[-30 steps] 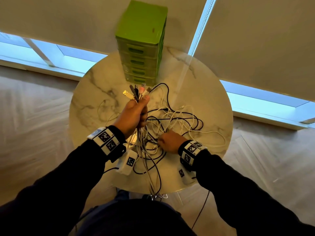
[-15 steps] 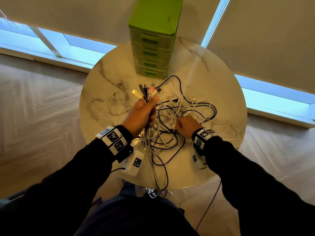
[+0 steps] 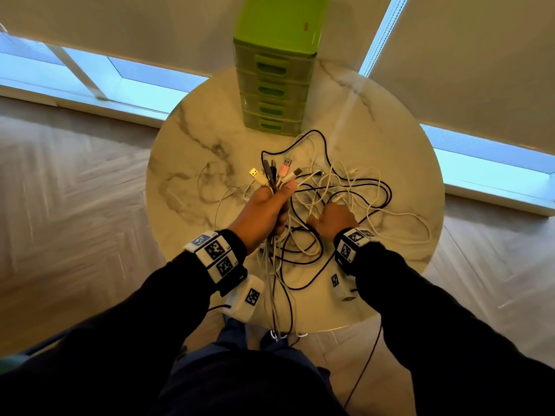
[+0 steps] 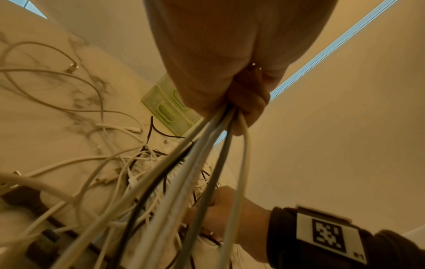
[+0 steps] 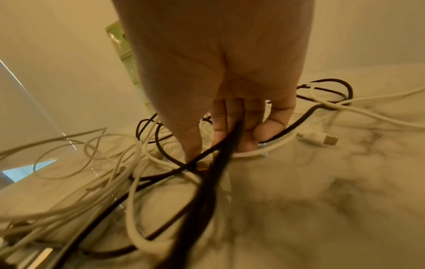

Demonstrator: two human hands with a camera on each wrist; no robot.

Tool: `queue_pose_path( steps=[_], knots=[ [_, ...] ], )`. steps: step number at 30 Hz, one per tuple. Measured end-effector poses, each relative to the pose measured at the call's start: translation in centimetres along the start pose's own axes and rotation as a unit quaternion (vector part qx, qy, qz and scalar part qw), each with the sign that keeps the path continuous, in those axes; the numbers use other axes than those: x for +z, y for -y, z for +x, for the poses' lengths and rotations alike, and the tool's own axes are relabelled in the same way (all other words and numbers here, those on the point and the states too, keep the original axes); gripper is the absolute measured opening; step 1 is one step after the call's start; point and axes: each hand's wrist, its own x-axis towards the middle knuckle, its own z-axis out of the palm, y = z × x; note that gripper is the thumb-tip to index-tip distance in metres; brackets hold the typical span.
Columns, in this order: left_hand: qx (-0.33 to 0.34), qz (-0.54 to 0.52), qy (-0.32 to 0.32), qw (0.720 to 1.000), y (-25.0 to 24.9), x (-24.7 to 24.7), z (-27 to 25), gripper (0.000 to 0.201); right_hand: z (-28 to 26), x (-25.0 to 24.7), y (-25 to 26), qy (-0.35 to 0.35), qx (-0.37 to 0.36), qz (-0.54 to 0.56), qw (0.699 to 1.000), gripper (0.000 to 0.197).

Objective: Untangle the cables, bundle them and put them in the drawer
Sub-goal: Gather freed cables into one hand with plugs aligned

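On the round marble table (image 3: 195, 163) lies a tangle of white and black cables (image 3: 357, 190). My left hand (image 3: 264, 208) is raised above it and grips a bunch of cable ends, with their plugs (image 3: 279, 172) fanned out above the fist. In the left wrist view the left hand (image 4: 230, 87) is closed round strands (image 4: 202, 163) running down to the heap. My right hand (image 3: 333, 216) is sunk in the tangle just right of it. The right wrist view shows the right hand (image 5: 230, 118) with bent fingers hooked among cables and a black cable (image 5: 207, 200) running out between them. The green drawer unit (image 3: 274, 85) stands shut behind.
Some cables hang over the table's near edge (image 3: 279, 325) by my legs. A loose white plug (image 5: 319, 139) lies right of my right hand. Wooden floor surrounds the table; low windows and blinds are behind it. The left part of the tabletop holds only one thin white loop (image 3: 207, 181).
My right hand has slid away from me through the tangle, toward the drawer unit. The left hand keeps its grip on the bunch of ends. The head view has shifted.
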Motion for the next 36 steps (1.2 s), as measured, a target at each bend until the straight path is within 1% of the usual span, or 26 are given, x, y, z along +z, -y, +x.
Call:
queue_pose_path(
  steps=[5, 9, 10, 12, 13, 14, 16, 17, 20, 22, 24, 26, 27, 28, 29, 30, 31, 32, 34, 36],
  knots=[
    [-0.002, 0.0, 0.011, 1.0, 0.5, 0.0, -0.5, 0.047, -0.1, -0.1, 0.7, 0.003, 0.025, 0.006, 1.0, 0.057],
    [0.0, 0.004, 0.017, 1.0, 0.8, -0.2, -0.9, 0.047, -1.0, -0.9, 0.5, 0.0, -0.018, -0.013, 1.0, 0.054],
    [0.0, 0.005, 0.017, 1.0, 0.7, -0.3, -0.9, 0.048, -1.2, -1.5, 0.4, -0.01, -0.032, 0.004, 0.999, 0.05],
    [0.0, 0.003, 0.016, 1.0, 0.6, -0.4, -1.0, 0.047, -1.6, -3.4, -0.2, -0.042, -0.055, 0.073, 0.995, 0.032],
    [-0.001, -0.003, 0.015, 1.0, 0.7, -0.4, -1.0, 0.047, -1.8, -4.6, -0.5, -0.066, -0.064, 0.097, 0.991, 0.025],
    [0.001, -0.012, 0.015, 1.0, 0.7, -0.3, -1.0, 0.045, -2.1, -6.0, -1.0, -0.096, -0.075, 0.105, 0.987, 0.021],
    [0.009, -0.031, 0.019, 0.999, 1.0, -0.1, -0.7, 0.043, -2.6, -8.3, -1.5, -0.152, -0.116, 0.094, 0.977, 0.024],
    [0.014, -0.031, 0.023, 0.999, 1.1, 0.1, -0.5, 0.043, -3.0, -9.3, -1.7, -0.17, -0.147, 0.095, 0.97, 0.026],
    [0.016, -0.02, 0.032, 0.999, 1.0, 0.8, -0.4, 0.045, -4.3, -10.5, -2.2, -0.162, -0.243, 0.106, 0.951, 0.024],
    [0.024, -0.019, 0.04, 0.999, 0.8, 1.2, -0.6, 0.046, -5.2, -10.3, -2.3, -0.149, -0.265, 0.09, 0.949, 0.022],
    [0.031, -0.011, 0.045, 0.998, 0.6, 1.4, -0.6, 0.047, -5.8, -9.5, -2.4, -0.152, -0.264, 0.046, 0.951, 0.025],
    [0.034, -0.012, 0.049, 0.998, 0.5, 1.4, -0.6, 0.044, -6.0, -8.8, -2.8, -0.2, -0.269, -0.039, 0.941, 0.034],
    [0.033, -0.015, 0.05, 0.998, 0.5, 1.3, -0.6, 0.043, -6.2, -8.5, -2.9, -0.233, -0.272, -0.046, 0.933, 0.037],
    [0.034, -0.017, 0.05, 0.998, 0.3, 1.1, -0.8, 0.042, -6.4, -8.6, -2.7, -0.252, -0.264, -0.014, 0.931, 0.036],
    [0.033, -0.021, 0.048, 0.998, 0.4, 1.0, -0.7, 0.041, -6.7, -9.1, -2.4, -0.252, -0.248, 0.057, 0.934, 0.034],
    [0.033, -0.028, 0.045, 0.998, 0.4, 0.9, -0.6, 0.041, -7.0, -9.8, -1.8, -0.236, -0.223, 0.155, 0.933, 0.031],
    [0.034, -0.034, 0.042, 0.998, 0.4, 0.8, -0.6, 0.04, -7.4, -10.7, -1.1, -0.209, -0.197, 0.248, 0.925, 0.03],
    [0.037, -0.036, 0.039, 0.998, 0.3, 0.7, -0.6, 0.04, -7.9, -11.6, -0.4, -0.197, -0.191, 0.316, 0.908, 0.032],
    [0.048, -0.039, 0.033, 0.998, 0.1, 0.7, -0.6, 0.037, -9.0, -13.2, 0.6, -0.197, -0.229, 0.37, 0.878, 0.035],
    [0.062, -0.055, 0.03, 0.996, -0.2, 0.8, -0.6, 0.034, -10.0, -13.6, 1.7, -0.163, -0.264, 0.393, 0.866, 0.039]
  ],
)
